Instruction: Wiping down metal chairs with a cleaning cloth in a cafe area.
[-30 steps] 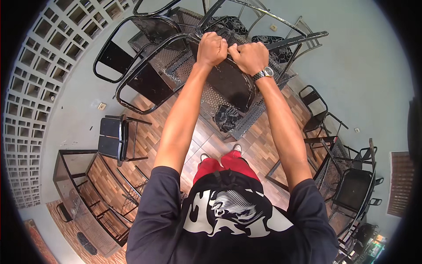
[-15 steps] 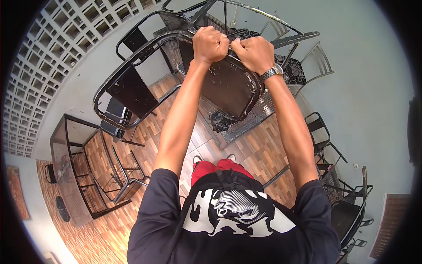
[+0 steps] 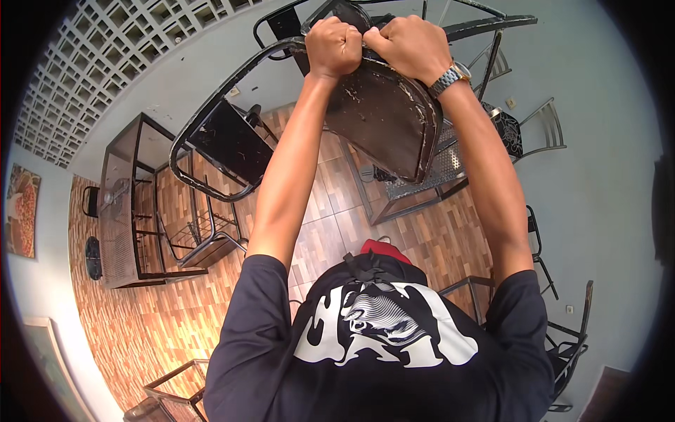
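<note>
I hold a worn black metal chair (image 3: 383, 116) up off the floor in front of me, its scuffed seat tilted toward me. My left hand (image 3: 336, 45) is clenched on the chair's curved black frame tube at the top. Close beside it, my right hand (image 3: 410, 46), with a metal wristwatch, grips the same part of the frame. The tube frame loops down to my left around a second dark seat panel (image 3: 226, 141). Both arms are stretched out straight.
A metal mesh table (image 3: 422, 179) stands under the lifted chair. A dark metal-frame table (image 3: 123, 204) sits to the left on the wood-pattern floor. More black chairs (image 3: 566, 352) stand at the right. A lattice block wall (image 3: 119, 49) runs across the upper left.
I have lifted the chair higher and closer, and my view has turned left. The mesh table has slid lower in view; the frame table on the left has come in.
</note>
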